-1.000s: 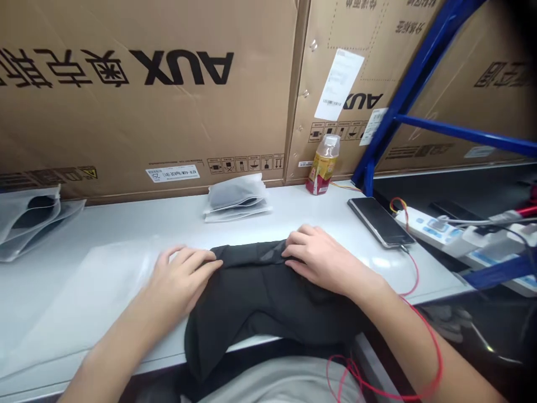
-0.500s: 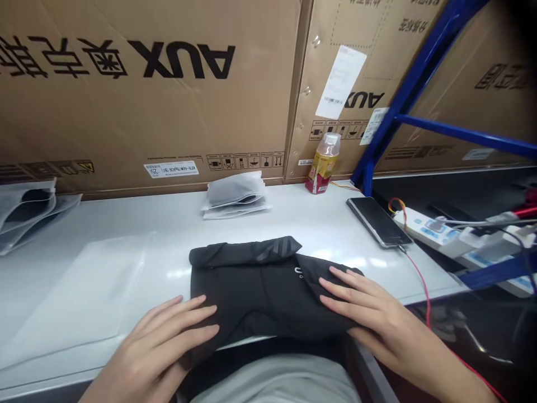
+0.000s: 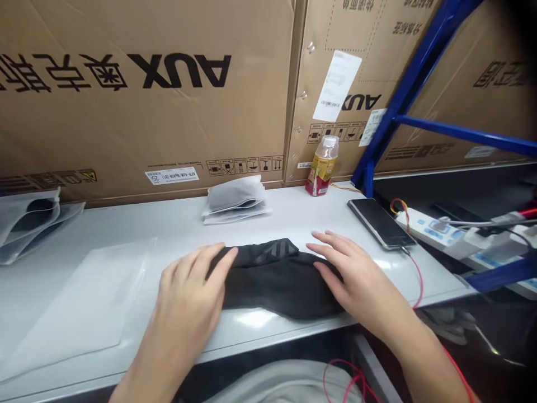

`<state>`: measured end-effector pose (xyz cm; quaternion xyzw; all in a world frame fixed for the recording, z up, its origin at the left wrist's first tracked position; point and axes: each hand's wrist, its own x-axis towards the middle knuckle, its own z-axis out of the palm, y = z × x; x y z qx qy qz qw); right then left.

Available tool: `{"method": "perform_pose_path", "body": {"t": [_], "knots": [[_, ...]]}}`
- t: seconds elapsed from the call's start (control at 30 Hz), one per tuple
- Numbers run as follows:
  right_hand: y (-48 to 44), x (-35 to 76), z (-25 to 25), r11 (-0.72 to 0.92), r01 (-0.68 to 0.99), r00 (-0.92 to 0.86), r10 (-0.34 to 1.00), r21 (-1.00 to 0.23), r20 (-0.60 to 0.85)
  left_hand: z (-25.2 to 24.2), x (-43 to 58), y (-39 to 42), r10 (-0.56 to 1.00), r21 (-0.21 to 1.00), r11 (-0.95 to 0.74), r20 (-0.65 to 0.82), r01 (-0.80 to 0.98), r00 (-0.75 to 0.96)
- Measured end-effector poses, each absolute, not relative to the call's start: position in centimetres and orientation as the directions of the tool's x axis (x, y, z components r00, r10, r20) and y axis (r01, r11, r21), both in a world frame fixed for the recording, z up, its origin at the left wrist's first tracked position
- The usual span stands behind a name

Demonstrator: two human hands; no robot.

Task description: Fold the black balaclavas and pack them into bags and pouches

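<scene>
A folded black garment point(image 3: 274, 277) lies on the white table point(image 3: 146, 224), close to its near edge. My left hand point(image 3: 191, 296) rests flat on the garment's left end, fingers stretched out. My right hand point(image 3: 348, 271) lies flat on its right end, fingers spread. Neither hand grips anything. A clear plastic bag point(image 3: 79, 302) lies flat on the table to the left of my left hand.
Bagged garments sit at the back point(image 3: 235, 198) and far left point(image 3: 29, 221). A drink bottle point(image 3: 321, 167) stands by large cardboard boxes point(image 3: 146, 95). A phone point(image 3: 381, 223) with a red cable, a power strip point(image 3: 436, 229) and a blue rack post point(image 3: 403, 95) are on the right.
The garment's lower part, which hung over the table edge, has been folded up onto the table. Both hands moved forward from the near edge onto its two ends.
</scene>
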<state>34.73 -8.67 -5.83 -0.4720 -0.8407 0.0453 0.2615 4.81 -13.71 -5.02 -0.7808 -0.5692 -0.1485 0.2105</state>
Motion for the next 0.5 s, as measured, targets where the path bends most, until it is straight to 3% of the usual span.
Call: {"method": "perform_pose_path", "body": {"t": [0.07,0.13,0.3,0.5], "knots": [[-9.5,33.2,-5.2,0.609,0.741,-0.456,0.766,-0.283,0.454,-5.1,6.7,-13.4,0.794,-0.146,-0.389,0.448,0.909,0.412],[-9.9,31.3,-5.1,0.682,0.694,-0.56,0.713,-0.231,0.421,-5.7,8.1,-12.8,0.802,-0.136,-0.456,0.366,0.88,0.472],[-8.7,28.8,-7.4,0.641,0.739,-0.606,0.767,-0.209,0.21,-8.1,8.0,-11.7,0.885,-0.087,-0.411,0.201,0.908,0.42],[-7.8,30.4,-8.1,0.65,0.734,-0.625,0.76,-0.198,0.177,-8.1,6.4,-12.3,0.902,-0.015,-0.409,0.147,0.913,0.406]]}}
